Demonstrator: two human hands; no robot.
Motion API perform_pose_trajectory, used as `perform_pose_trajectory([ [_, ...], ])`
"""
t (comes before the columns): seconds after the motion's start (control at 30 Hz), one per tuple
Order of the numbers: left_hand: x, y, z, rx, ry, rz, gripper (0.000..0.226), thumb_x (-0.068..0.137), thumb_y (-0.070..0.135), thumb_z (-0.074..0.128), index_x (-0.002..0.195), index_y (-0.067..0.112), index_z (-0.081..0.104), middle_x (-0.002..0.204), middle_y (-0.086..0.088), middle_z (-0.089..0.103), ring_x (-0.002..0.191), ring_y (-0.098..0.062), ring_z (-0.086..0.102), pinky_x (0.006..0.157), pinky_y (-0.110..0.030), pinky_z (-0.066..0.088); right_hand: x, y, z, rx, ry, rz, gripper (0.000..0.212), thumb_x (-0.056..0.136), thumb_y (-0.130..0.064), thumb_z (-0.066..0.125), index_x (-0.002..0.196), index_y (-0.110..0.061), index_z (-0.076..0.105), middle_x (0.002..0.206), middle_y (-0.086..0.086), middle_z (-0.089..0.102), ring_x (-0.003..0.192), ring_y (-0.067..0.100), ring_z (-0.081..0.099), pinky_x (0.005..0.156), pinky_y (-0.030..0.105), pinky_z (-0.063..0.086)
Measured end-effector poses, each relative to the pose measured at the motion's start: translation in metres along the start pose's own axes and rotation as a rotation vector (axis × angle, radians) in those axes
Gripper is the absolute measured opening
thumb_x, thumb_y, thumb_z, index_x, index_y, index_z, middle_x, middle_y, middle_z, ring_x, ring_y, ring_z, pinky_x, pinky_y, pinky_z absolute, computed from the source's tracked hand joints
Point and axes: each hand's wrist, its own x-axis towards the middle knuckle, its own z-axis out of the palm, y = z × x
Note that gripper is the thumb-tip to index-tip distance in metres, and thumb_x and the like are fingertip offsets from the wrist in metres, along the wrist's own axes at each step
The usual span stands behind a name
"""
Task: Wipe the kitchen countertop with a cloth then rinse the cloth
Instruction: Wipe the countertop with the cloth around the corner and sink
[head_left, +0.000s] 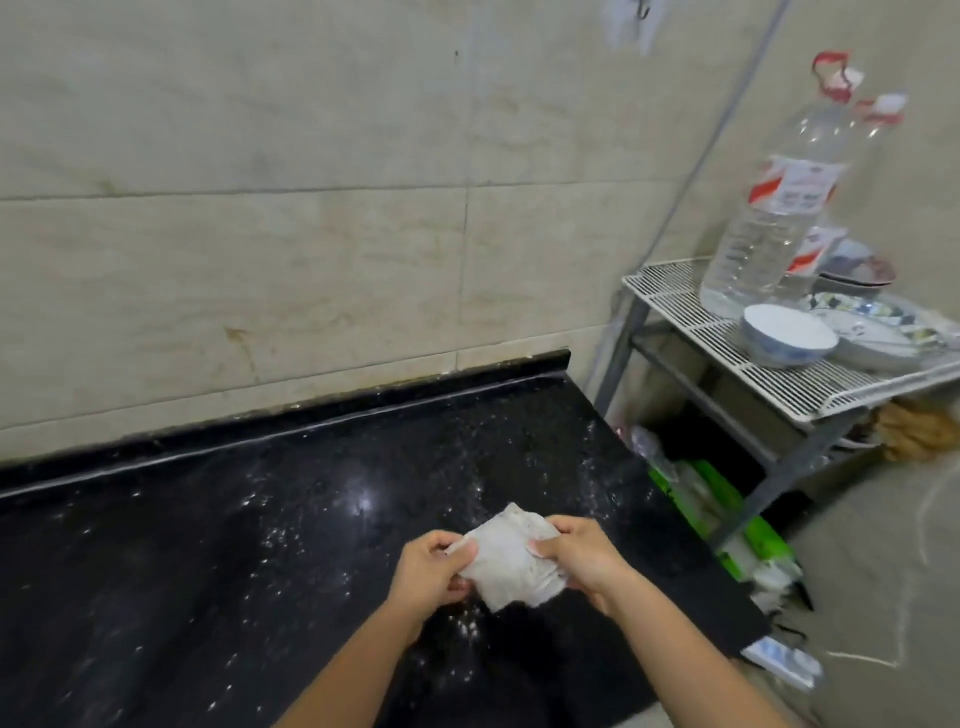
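Observation:
A folded white cloth (511, 558) is held above the black speckled countertop (234, 545), near its right end. My left hand (428, 574) pinches the cloth's left edge. My right hand (576, 558) grips its right edge, thumb on top. White specks and crumbs are scattered over the countertop around and below the cloth. No sink or tap is in view.
A tiled wall (260, 234) runs behind the counter. To the right stands a white wire rack (675, 306) carrying a large clear water bottle (769, 218), a bowl (787, 335) and plates (878, 338). Green packaging (727, 514) lies on the floor beside the counter's end.

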Motion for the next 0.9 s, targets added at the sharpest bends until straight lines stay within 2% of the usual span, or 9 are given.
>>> perform_pose_trajectory([
  [0.1, 0.030, 0.018, 0.023, 0.025, -0.004, -0.008, 0.008, 0.086, 0.012, 0.067, 0.090, 0.005, 0.066, 0.071, -0.008, 0.065, 0.052, -0.009, 0.059, 0.054, -0.023, 0.053, 0.032, -0.005, -0.026, -0.008, 0.029, 0.038, 0.011, 0.084, 0.000, 0.062, 0.086, -0.008, 0.070, 0.079, 0.009, 0.066, 0.076, 0.022, 0.062, 0.066, 0.033, 0.047],
  [0.2, 0.066, 0.026, 0.042, 0.066, 0.063, 0.014, 0.015, 0.086, 0.012, 0.067, 0.099, 0.007, 0.066, 0.079, -0.008, 0.069, 0.062, -0.014, 0.061, 0.061, -0.026, 0.050, 0.071, -0.020, -0.055, -0.045, 0.074, -0.005, 0.018, 0.083, 0.000, 0.062, 0.079, -0.016, 0.070, 0.076, 0.004, 0.067, 0.074, 0.020, 0.062, 0.064, 0.029, 0.047],
  [0.33, 0.108, 0.025, 0.050, 0.383, 0.310, 0.119, 0.031, 0.091, 0.018, 0.060, 0.121, 0.011, 0.059, 0.116, -0.006, 0.064, 0.100, -0.020, 0.061, 0.081, -0.022, 0.043, 0.130, -0.056, -0.099, -0.255, 0.205, -0.202, 0.023, 0.083, 0.000, 0.057, 0.078, -0.018, 0.070, 0.078, 0.006, 0.069, 0.076, 0.019, 0.062, 0.067, 0.033, 0.051],
  [0.4, 0.118, 0.018, 0.050, 0.535, 0.413, 0.141, 0.040, 0.095, 0.022, 0.053, 0.133, 0.011, 0.049, 0.135, -0.008, 0.051, 0.123, -0.023, 0.049, 0.097, -0.028, 0.039, 0.165, -0.076, -0.122, -0.396, 0.255, -0.297, 0.019, 0.086, -0.004, 0.053, 0.084, -0.015, 0.069, 0.080, 0.011, 0.068, 0.077, 0.023, 0.062, 0.065, 0.035, 0.050],
  [0.5, 0.128, 0.002, 0.047, 0.703, 0.496, 0.071, 0.051, 0.099, 0.027, 0.042, 0.146, 0.011, 0.029, 0.157, -0.007, 0.020, 0.145, -0.021, 0.016, 0.115, -0.034, 0.020, 0.217, -0.096, -0.148, -0.570, 0.335, -0.459, 0.020, 0.087, -0.006, 0.051, 0.086, -0.013, 0.069, 0.072, 0.007, 0.059, 0.076, 0.028, 0.060, 0.061, 0.028, 0.035],
  [0.63, 0.138, -0.017, 0.038, 0.927, 0.582, -0.016, 0.058, 0.101, 0.030, 0.033, 0.151, 0.008, 0.013, 0.159, -0.009, 0.005, 0.147, -0.025, -0.003, 0.119, -0.039, 0.009, 0.273, -0.085, -0.164, -0.703, 0.314, -0.577, 0.023, 0.091, -0.015, 0.050, 0.104, -0.011, 0.067, 0.084, 0.015, 0.065, 0.080, 0.034, 0.060, 0.064, 0.033, 0.036],
  [0.73, 0.142, -0.024, 0.037, 0.991, 0.637, -0.117, 0.059, 0.102, 0.035, 0.025, 0.152, 0.011, 0.005, 0.160, -0.006, -0.002, 0.146, -0.023, -0.009, 0.119, -0.040, 0.002, 0.290, -0.057, -0.165, -0.812, 0.150, -0.595, 0.028, 0.093, -0.012, 0.052, 0.118, -0.014, 0.064, 0.104, 0.017, 0.067, 0.093, 0.036, 0.062, 0.074, 0.036, 0.046],
  [0.83, 0.147, -0.029, 0.040, 0.972, 0.655, -0.208, 0.062, 0.101, 0.040, 0.019, 0.151, 0.010, -0.003, 0.159, -0.005, -0.009, 0.146, -0.020, -0.014, 0.119, -0.037, -0.003, 0.287, -0.030, -0.162, -0.839, -0.012, -0.449, 0.034, 0.088, -0.014, 0.060, 0.121, -0.013, 0.063, 0.119, 0.013, 0.064, 0.109, 0.032, 0.058, 0.088, 0.037, 0.047],
  [0.9, 0.151, -0.030, 0.041, 0.955, 0.662, -0.246, 0.063, 0.101, 0.041, 0.018, 0.151, 0.010, -0.005, 0.159, -0.004, -0.011, 0.145, -0.019, -0.015, 0.119, -0.037, -0.004, 0.286, -0.024, -0.161, -0.772, -0.014, -0.389, 0.033, 0.085, -0.016, 0.063, 0.118, -0.014, 0.065, 0.120, 0.010, 0.064, 0.110, 0.028, 0.058, 0.091, 0.035, 0.046],
])
